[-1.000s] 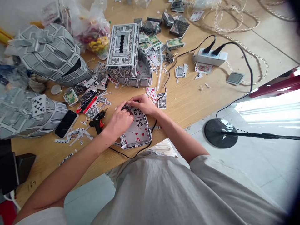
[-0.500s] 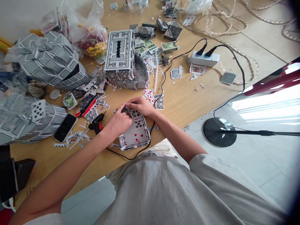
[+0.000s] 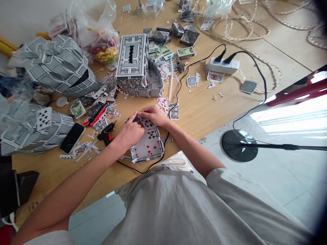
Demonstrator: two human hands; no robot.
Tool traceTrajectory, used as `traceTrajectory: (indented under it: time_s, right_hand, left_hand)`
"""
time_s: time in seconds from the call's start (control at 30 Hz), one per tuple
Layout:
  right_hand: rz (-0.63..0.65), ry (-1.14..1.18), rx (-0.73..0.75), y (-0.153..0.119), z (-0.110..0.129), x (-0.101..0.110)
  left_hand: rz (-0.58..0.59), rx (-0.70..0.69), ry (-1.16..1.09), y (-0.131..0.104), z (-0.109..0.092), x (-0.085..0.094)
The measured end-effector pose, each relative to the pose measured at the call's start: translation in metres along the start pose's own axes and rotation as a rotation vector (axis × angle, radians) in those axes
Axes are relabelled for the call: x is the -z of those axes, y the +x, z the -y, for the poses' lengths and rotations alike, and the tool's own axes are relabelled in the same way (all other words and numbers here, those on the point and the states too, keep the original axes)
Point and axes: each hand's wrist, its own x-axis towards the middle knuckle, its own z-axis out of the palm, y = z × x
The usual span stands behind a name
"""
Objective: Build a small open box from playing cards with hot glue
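Observation:
A shallow open box made of playing cards (image 3: 146, 153) lies at the table's near edge, its inside showing hearts and clubs. My left hand (image 3: 133, 131) is closed at the far left of this box, fingertips pinching its far wall. My right hand (image 3: 154, 115) grips the same far wall from the other side, and the fingertips of both hands meet there. The pinched edge is mostly covered by my fingers. Just left of my left hand lies a black glue gun (image 3: 106, 134), its cord looping round the near side of the box.
A larger card-built box (image 3: 131, 56) stands beyond my hands. Card-covered structures (image 3: 57, 64), a phone (image 3: 73, 137) and a red utility knife (image 3: 97, 116) lie to the left. A white power strip (image 3: 223, 64) with black cords is at the right; card scraps lie about.
Both hands keep their hold on the card box, nearly unmoved. The view has shifted very slightly.

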Motion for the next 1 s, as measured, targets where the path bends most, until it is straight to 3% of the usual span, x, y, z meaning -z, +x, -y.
traceTrajectory:
  time_s: [0.47, 0.7, 1.0]
  right_hand:
    - [0.002, 0.001, -0.007, 0.0, 0.0, 0.0]
    - [0.008, 0.016, -0.002, 0.001, -0.002, 0.0]
    - [0.021, 0.041, -0.014, -0.001, 0.005, 0.0]
  left_hand:
    - [-0.007, 0.003, -0.006, -0.001, 0.003, -0.004]
    - [0.012, 0.009, 0.049, -0.002, -0.006, -0.002]
    - [-0.012, 0.114, -0.011, -0.005, -0.013, 0.003]
